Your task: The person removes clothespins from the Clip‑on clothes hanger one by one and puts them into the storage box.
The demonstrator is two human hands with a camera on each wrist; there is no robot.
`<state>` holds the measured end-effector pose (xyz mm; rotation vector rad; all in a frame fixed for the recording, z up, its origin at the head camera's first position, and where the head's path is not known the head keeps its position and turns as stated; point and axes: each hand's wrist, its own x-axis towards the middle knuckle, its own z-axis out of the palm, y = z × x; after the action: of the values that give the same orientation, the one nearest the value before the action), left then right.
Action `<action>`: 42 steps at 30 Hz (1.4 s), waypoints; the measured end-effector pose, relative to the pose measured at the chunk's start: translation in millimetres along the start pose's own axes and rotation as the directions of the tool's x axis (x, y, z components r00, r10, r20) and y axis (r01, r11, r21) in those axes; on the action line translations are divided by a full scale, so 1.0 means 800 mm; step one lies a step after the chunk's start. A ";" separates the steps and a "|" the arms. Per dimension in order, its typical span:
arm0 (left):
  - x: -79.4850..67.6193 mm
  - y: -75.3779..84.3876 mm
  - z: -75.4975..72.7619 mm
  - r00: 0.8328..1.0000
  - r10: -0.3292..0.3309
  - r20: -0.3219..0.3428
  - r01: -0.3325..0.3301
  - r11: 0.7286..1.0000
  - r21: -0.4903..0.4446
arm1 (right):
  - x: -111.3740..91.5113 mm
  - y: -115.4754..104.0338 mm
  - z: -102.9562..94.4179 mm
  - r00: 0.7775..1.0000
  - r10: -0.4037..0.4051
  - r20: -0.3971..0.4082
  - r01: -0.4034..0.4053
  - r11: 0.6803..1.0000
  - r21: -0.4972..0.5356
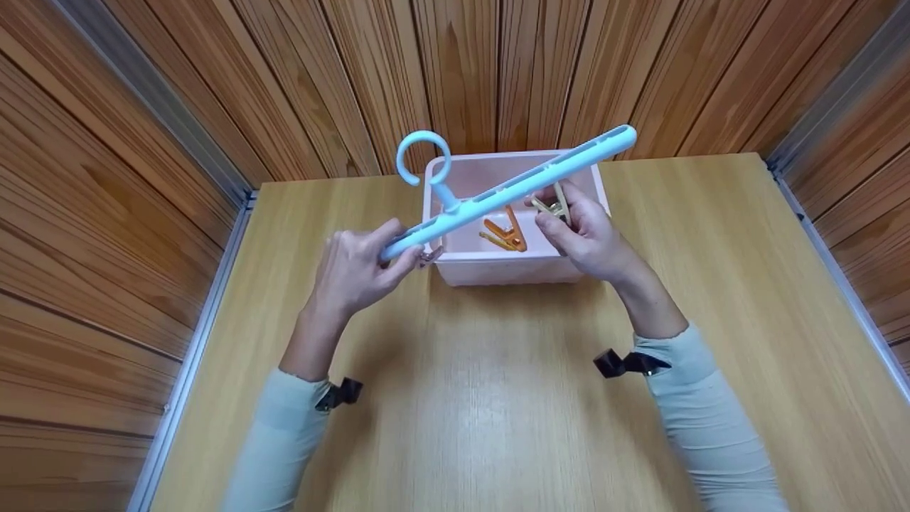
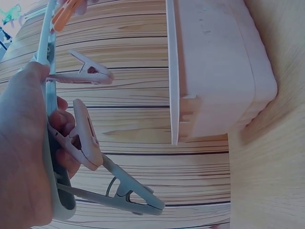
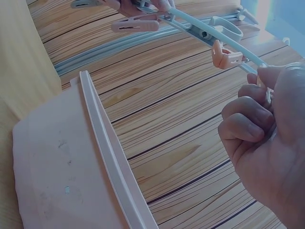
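Observation:
A light blue clip hanger [image 1: 512,188] with a round hook is held up at a slant above the pink bin. My left hand [image 1: 359,267] grips the lower left end of its bar. From the bar hang two pink clips [image 2: 90,74], a grey-blue clip [image 2: 128,191] by the end, and an orange clip [image 3: 224,57] farther along. My right hand [image 1: 590,231] pinches a beige clip [image 1: 561,206] close under the bar's right half. In the right wrist view the fingers [image 3: 248,119] are curled and largely hide that clip.
The pink bin [image 1: 508,270] stands on the wooden table [image 1: 483,398] against the back wood-panel wall [image 1: 462,78]. Panelled walls with metal edge rails close in both sides. Small black cameras are strapped to both sleeves.

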<state>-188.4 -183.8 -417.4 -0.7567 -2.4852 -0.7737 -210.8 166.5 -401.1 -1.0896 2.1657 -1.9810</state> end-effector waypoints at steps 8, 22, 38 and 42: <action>0.000 0.002 0.002 1.000 -0.001 0.003 0.001 1.000 -0.017 | -0.002 0.000 0.005 0.995 -0.035 -0.089 0.034 0.999 -0.018; -0.003 0.000 -0.003 1.000 0.009 0.008 -0.009 1.000 -0.022 | -0.004 0.002 0.003 0.988 -0.059 -0.141 0.066 0.997 0.046; -0.007 0.000 -0.005 1.000 0.004 0.019 -0.004 1.000 -0.026 | -0.007 0.001 0.006 0.979 -0.097 -0.178 0.090 0.995 -0.043; -0.005 0.001 -0.005 1.000 0.009 0.010 -0.009 1.000 -0.026 | -0.007 -0.003 0.008 0.977 -0.098 -0.190 0.079 0.991 -0.107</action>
<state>-183.9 -187.4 -416.7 -0.7822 -2.4837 -0.8030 -202.6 163.9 -402.5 -1.0626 2.3744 -2.1224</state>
